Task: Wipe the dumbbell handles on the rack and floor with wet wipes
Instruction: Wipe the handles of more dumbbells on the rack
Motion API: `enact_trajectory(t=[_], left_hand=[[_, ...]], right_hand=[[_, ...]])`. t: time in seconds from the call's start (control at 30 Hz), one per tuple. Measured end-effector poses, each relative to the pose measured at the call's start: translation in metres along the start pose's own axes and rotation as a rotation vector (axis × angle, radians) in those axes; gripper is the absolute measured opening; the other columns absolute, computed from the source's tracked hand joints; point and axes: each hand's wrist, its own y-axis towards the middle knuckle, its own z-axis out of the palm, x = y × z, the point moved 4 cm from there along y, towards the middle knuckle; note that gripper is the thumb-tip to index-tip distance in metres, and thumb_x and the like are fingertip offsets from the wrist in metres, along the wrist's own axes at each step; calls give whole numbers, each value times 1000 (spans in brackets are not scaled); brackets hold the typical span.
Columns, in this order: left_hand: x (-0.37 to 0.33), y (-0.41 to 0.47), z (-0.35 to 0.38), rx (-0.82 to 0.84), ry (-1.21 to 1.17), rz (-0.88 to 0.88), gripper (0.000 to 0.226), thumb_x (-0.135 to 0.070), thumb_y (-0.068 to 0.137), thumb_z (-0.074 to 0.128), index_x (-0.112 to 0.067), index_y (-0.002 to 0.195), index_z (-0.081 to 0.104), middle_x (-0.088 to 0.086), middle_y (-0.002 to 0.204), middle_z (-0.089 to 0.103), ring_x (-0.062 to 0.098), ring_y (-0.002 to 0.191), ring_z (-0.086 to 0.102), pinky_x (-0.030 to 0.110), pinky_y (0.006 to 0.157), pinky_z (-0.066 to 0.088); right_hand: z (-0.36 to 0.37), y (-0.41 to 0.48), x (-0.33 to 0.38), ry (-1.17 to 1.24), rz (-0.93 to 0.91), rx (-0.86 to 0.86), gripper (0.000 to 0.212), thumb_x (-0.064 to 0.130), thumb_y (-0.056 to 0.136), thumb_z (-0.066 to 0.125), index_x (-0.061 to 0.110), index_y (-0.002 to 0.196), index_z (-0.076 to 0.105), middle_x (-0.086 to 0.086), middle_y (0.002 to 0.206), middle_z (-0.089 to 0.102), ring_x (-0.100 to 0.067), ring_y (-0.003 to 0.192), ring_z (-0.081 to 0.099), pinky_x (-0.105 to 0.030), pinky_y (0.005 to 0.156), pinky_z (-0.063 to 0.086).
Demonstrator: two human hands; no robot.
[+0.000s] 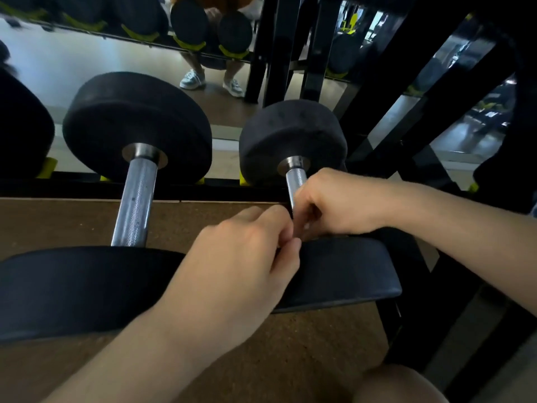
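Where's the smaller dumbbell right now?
Head view, right of centre: the smaller dumbbell lies right of the bigger dumbbell, left hand and right hand at its handle.

No words, brands or signs to read anywhere. Only a few faint dents on top of the far black end of the small dumbbell [293,132], maybe numbers, too dim and blurry to make out.
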Motion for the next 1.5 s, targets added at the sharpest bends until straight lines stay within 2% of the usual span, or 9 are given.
enact_trajectory(t=[0.07, 0.23, 0.43, 0.57, 0.7, 0.83, 0.97, 1.13, 1.5], left_hand=[[0, 1, 0, -33, -38, -20, 12, -49, 88, 39, -39, 86, 46, -17, 77, 50, -2, 76, 50, 13, 55, 35], [8, 6, -10, -174, -399, -136, 30, -58, 78, 55, -38, 97, 45, -18, 90, 60, -5, 87, 58, 16, 66, 49], [11, 17, -23, -327, -705, -253, 21, -32, 79, 67, -27, 99, 61, -12, 87, 71, 1, 80, 67, 15, 65, 50], [3, 21, -18, -364, -760, -290, 20, -8, 84, 68, -27, 91, 71, -3, 82, 73, 5, 72, 66, 16, 63, 51], [-9, 22, -16, -392, -778, -326, 17, -32, 80, 65, -19, 84, 74, 5, 77, 71, 11, 67, 62, 16, 60, 49], [-14, 24, -16, -419, -766, -366, 23, -32, 82, 64, -12, 86, 75, 14, 74, 69, 12, 61, 58, 17, 54, 47], [-9, 28, -20, -443, -858, -447, 30, -38, 68, 70, -14, 86, 77, 10, 77, 72, 12, 62, 60, 21, 53, 46], [-10, 38, -46, -171, -677, -482, 29, -22, 62, 74, -17, 89, 79, 10, 81, 74, 13, 67, 66, 19, 59, 54], [32, 21, -87, -47, -290, -504, 26, 1, 79, 72, -25, 80, 77, 4, 85, 74, 10, 75, 64, 20, 72, 53]], right_hand=[[-5, 3, 8, 110, -8, 10, 4, 15, 85, 71, 16, 84, 75, 5, 73, 70, -8, 68, 62, -24, 63, 50], [-27, -5, 7, 1068, 0, -284, 12, 10, 83, 66, 10, 93, 73, -8, 73, 67, -9, 57, 60, -17, 49, 46], [-10, -6, 16, 1437, -80, -298, 24, 18, 75, 63, 6, 95, 69, -3, 64, 65, -7, 49, 54, -15, 42, 41], [-9, -8, 10, 1362, -30, -351, 22, 31, 89, 59, 12, 89, 70, -3, 56, 57, -9, 44, 49, -19, 42, 36], [-18, -19, 8, 1126, -136, -356, 46, 58, 88, 50, 19, 96, 74, -9, 85, 70, -18, 71, 61, -28, 59, 47], [-28, -22, 11, 1032, -303, -363, 20, 29, 75, 77, 22, 94, 74, -8, 92, 73, -23, 91, 69, -43, 87, 56], [-33, -19, 6, 1010, -352, -364, 19, 13, 82, 74, 23, 98, 74, 5, 89, 75, -8, 88, 70, -29, 85, 56], [-39, -15, 1, 813, -314, -523, 19, 18, 91, 65, 35, 85, 70, 19, 80, 67, 5, 80, 61, -17, 70, 47], [-47, -5, 52, 1202, -178, -604, 14, 20, 87, 70, 20, 96, 60, -5, 87, 71, -7, 60, 65, -18, 53, 45]])
